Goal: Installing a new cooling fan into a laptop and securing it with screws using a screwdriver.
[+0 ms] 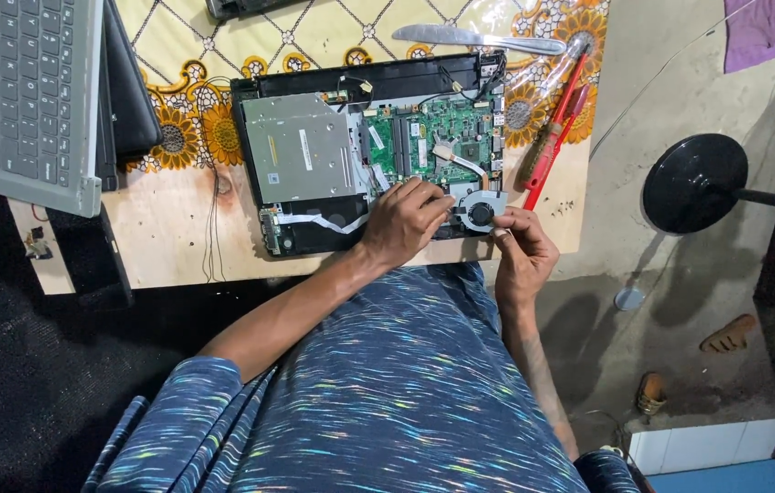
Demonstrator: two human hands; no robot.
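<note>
While both hands meet at the cooling fan (481,212), left hand (403,219), right hand (520,248), table edge (314,269) close

A grey keyboard (18,87) lies at the top left, overlapping a black slab (127,87), perhaps another laptop. A flowered cloth (187,55) covers the far part of the wooden board (168,228). A metal knife (479,38) lies at the far edge, a red screwdriver (554,132) slants on the right. On the floor stand a black round base (693,183) and a purple cloth (757,32).
</note>
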